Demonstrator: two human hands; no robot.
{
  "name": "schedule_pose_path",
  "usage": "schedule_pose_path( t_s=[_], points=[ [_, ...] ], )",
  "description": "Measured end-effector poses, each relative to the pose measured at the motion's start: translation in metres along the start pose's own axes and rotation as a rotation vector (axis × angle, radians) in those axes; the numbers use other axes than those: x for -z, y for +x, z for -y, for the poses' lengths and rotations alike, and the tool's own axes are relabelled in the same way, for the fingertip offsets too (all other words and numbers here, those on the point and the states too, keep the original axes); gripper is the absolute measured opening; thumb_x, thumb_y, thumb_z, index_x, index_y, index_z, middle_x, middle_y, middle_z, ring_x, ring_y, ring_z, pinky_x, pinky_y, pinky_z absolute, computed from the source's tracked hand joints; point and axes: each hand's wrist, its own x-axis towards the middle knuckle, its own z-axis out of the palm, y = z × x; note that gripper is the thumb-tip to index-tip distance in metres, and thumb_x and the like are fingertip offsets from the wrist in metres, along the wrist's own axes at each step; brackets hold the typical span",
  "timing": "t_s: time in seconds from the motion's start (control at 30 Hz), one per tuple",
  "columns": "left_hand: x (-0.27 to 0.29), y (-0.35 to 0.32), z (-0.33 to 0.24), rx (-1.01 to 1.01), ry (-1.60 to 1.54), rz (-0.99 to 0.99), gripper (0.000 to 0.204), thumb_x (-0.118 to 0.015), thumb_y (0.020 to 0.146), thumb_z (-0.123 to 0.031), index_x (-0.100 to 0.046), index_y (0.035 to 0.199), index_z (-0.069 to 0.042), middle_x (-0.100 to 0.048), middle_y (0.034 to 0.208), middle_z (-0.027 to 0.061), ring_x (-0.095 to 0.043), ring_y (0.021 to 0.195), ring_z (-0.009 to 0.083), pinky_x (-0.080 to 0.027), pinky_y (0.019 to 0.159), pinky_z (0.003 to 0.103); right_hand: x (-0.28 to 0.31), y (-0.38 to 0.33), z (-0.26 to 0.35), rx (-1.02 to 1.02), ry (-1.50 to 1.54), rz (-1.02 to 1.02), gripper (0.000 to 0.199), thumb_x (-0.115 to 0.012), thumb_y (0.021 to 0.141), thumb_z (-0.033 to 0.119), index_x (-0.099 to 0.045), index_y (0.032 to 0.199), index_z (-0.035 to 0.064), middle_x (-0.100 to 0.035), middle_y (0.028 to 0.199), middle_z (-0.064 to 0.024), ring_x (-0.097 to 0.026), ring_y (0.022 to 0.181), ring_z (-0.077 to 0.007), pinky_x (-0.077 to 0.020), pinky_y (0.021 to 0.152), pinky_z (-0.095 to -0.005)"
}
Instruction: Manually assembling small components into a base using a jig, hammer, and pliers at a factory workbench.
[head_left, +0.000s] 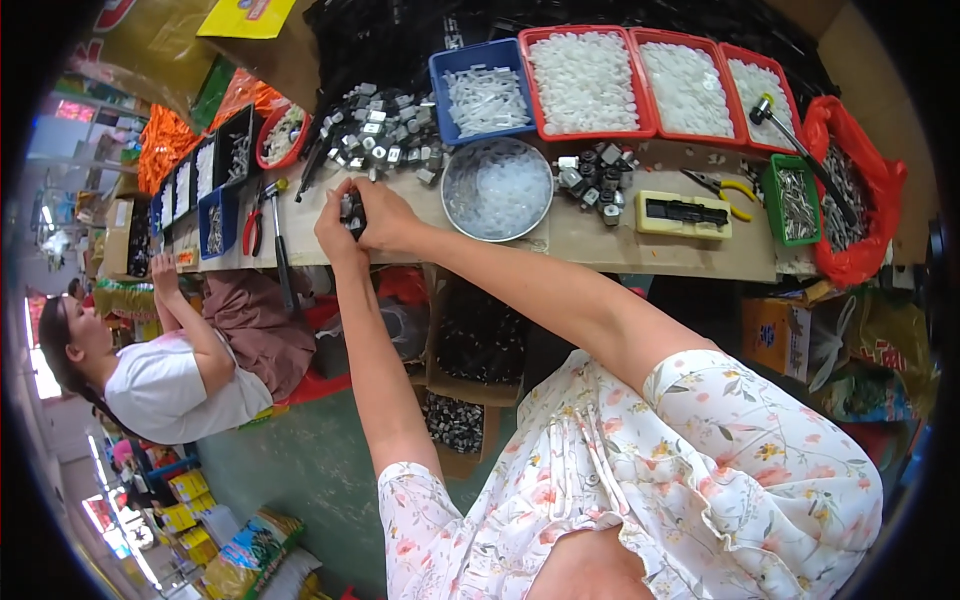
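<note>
Gripping 1 small black-and-silver part (352, 214) between them, the bare left hand (336, 222) and bare right hand (388, 216) curl around it above the pale brown workbench (690, 254), left of a round silver bowl (543, 206) holding translucent white pieces (500, 188).

Bowl (497, 237) – shiny metal; red bag (868, 262) – glossy plastic; matt cloth blouse (520, 480)

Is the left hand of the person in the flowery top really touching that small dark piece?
Touching. The head view shows the left hand curled against the small dark piece, with no gap visible between them.
</note>
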Motion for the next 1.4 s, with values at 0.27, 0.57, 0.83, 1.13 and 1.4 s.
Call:
schedule_pose_path(
  t_s=[0.27,0.57,0.83,1.13,1.4],
  points=[
    [0.026,-0.031,0.003,0.142,-0.362,-0.032,0.049,-0.040,0.107,-0.039,-0.060,0.123,0.002,-0.066,0.118,0.0163,-0.063,0.111,0.0303,-0.051,0.099,0.044,0.003,-0.032,0.017,0.013,0.146,0.090,0.078,-0.086,0.050,0.015,-0.052,0.120,0.0076,-0.059,0.111,-0.0230,-0.059,0.105,-0.0431,-0.0507,0.091,-0.0442],
    [-0.040,-0.101,-0.022,0.081,-0.525,-0.119,0.037,-0.046,0.105,-0.031,-0.063,0.119,-0.002,-0.067,0.116,0.0130,-0.065,0.108,0.0288,-0.053,0.096,0.044,0.070,-0.070,0.054,0.132,0.136,0.186,0.073,-0.083,0.055,0.013,-0.053,0.121,0.0066,-0.060,0.111,-0.0211,-0.057,0.107,-0.0405,-0.0487,0.094,-0.0430],
    [-0.205,-0.197,0.011,-0.275,0.117,0.038,0.030,-0.052,0.103,-0.019,-0.062,0.121,0.002,-0.060,0.115,0.0105,-0.060,0.108,0.0250,-0.047,0.095,0.037,0.249,-0.155,0.071,0.179,-0.112,0.145,0.068,-0.071,0.065,-0.001,-0.054,0.131,0.0052,-0.060,0.121,-0.0122,-0.058,0.118,-0.0259,-0.0467,0.102,-0.0347],
    [-0.243,-0.214,0.066,-0.791,0.722,0.190,0.044,-0.055,0.096,-0.005,-0.050,0.139,0.003,-0.045,0.138,0.0245,-0.042,0.132,0.0440,-0.035,0.110,0.049,0.315,-0.190,0.031,-0.027,-0.326,0.005,0.071,-0.073,0.077,-0.004,-0.048,0.142,0.0090,-0.052,0.123,-0.0144,-0.065,0.095,-0.0238,-0.0554,0.078,-0.0339],
    [-0.239,-0.223,0.066,-0.921,1.002,0.265,0.051,-0.064,0.092,-0.010,-0.052,0.141,-0.001,-0.046,0.145,0.0200,-0.038,0.139,0.0438,-0.035,0.109,0.052,0.329,-0.183,0.006,0.139,-0.309,-0.067,0.038,-0.077,0.080,0.005,-0.066,0.115,-0.0002,-0.063,0.100,-0.0121,-0.065,0.079,-0.0218,-0.0531,0.070,-0.0331]
  ],
)
